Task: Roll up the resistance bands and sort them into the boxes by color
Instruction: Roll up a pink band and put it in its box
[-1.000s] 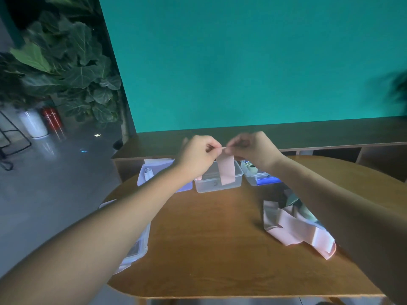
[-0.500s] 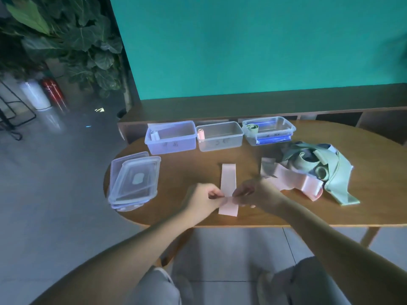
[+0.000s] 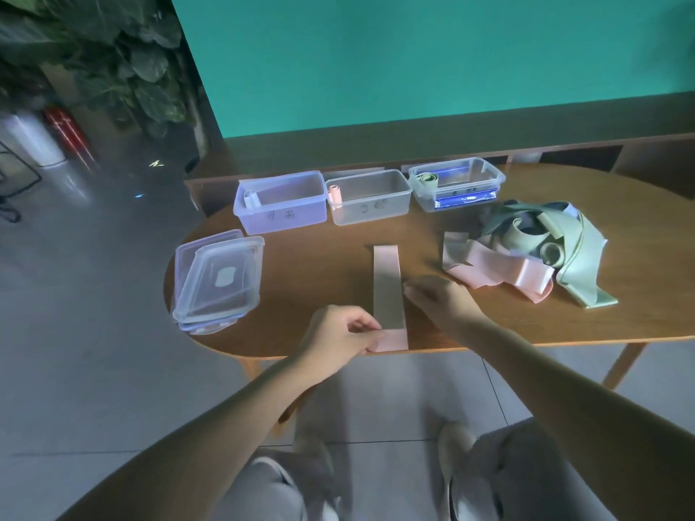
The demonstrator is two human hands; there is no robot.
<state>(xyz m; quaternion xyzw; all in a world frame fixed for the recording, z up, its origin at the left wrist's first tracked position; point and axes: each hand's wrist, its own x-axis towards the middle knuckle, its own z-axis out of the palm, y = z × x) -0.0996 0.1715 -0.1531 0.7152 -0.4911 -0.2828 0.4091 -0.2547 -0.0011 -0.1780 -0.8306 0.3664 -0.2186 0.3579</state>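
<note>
Because the pink band point(image 3: 388, 285) lies flat on the bench point(image 3: 323, 272) with its long axis running straight away from the person, rolling it looks likely to start at the near end and travel toward the boxes. That near end sits at the bench's front edge, and the left hand point(image 3: 338, 338) has it in its grip, fingertips and thumb pinching the left corner. The right hand point(image 3: 438, 300) is just beside the strip's right edge about midway along, fingers loosely extended and apparently holding nothing; whether they touch the band is hard to tell. So the left hand is nearer the starting end. At the far side stand three clear boxes in a row: the left box point(image 3: 280, 203) holds a pale roll at its left end, the middle box point(image 3: 370, 197) a pink roll point(image 3: 334, 194) at its left end, and the right box point(image 3: 457, 184) a green roll point(image 3: 428, 180). To the right, a loose pile of pink and green bands point(image 3: 526, 250) waits unrolled. Stacked lids point(image 3: 218, 276) lie at the left.
</note>
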